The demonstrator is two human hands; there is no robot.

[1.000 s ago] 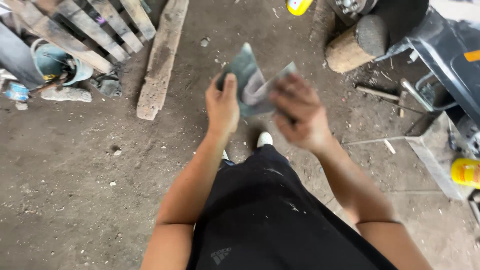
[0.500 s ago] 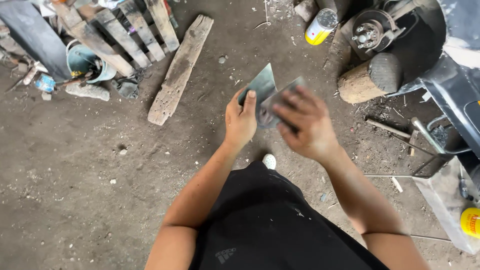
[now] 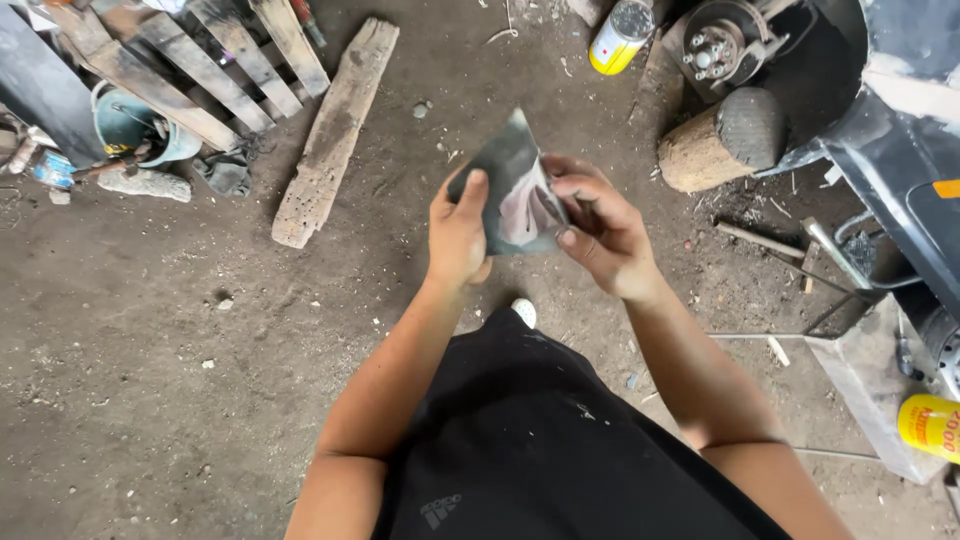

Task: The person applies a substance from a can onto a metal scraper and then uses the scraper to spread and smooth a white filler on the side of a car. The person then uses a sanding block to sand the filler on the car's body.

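I stand over a dirt floor and hold a dark grey sheet, like worn sandpaper (image 3: pixel 510 185), in front of me with both hands. My left hand (image 3: pixel 458 232) grips its left edge, thumb lying on the face of the sheet. My right hand (image 3: pixel 600 235) pinches the right edge, fingers curled behind it, and the sheet is bent into a fold between the two hands. Below the hands are my black shorts and the white tip of a shoe (image 3: pixel 524 312).
A weathered plank (image 3: pixel 335 130) lies to the upper left beside stacked boards (image 3: pixel 200 65) and a teal bucket (image 3: pixel 125 125). A wood log (image 3: pixel 715 140), a brake hub (image 3: pixel 720 40), a yellow can (image 3: pixel 620 35) and dark vehicle bodywork (image 3: pixel 900 150) stand at right.
The view has shifted, so the floor clutter sits lower and further right in frame. My hands have drawn closer together and the sheet is folded more tightly between them.
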